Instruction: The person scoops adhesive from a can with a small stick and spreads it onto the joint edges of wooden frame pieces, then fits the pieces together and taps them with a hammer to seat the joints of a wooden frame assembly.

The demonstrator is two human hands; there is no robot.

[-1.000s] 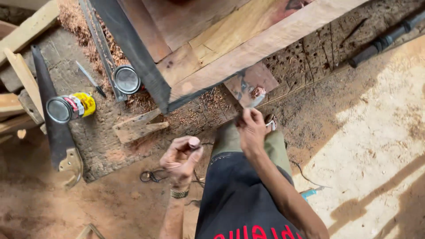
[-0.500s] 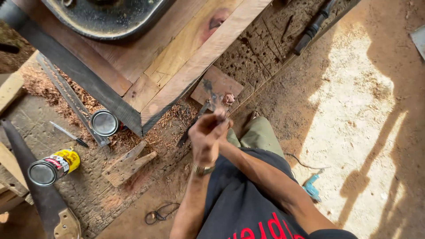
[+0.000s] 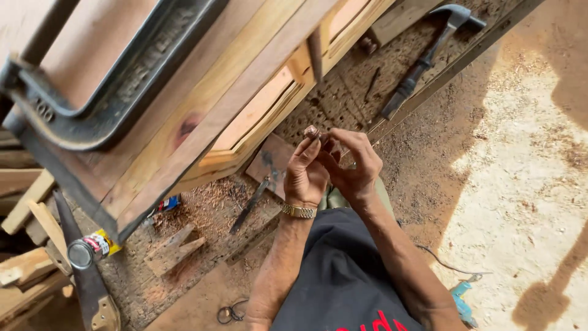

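My left hand (image 3: 304,175), with a gold watch on its wrist, and my right hand (image 3: 357,167) are raised together in front of me. Their fingertips meet on a small brown piece (image 3: 312,132), pinched mostly by the left fingers with the right fingers pressed against it. What the piece is stays too small to tell. Just above the hands runs the edge of a wooden frame (image 3: 245,104), tilted across the view. A large dark metal clamp (image 3: 104,116) grips the frame at the upper left.
A hammer (image 3: 422,64) lies on the ground at the top right. A slim dark tool (image 3: 249,207) rests in sawdust below the frame. At the lower left are a handsaw (image 3: 89,282), a small can (image 3: 82,252) and wood offcuts (image 3: 171,251). A blue object (image 3: 460,301) lies at the right.
My hands came together and rose toward the frame's edge. The view swung left and closer, so the clamp now fills the upper left and the hammer shows at the top right.
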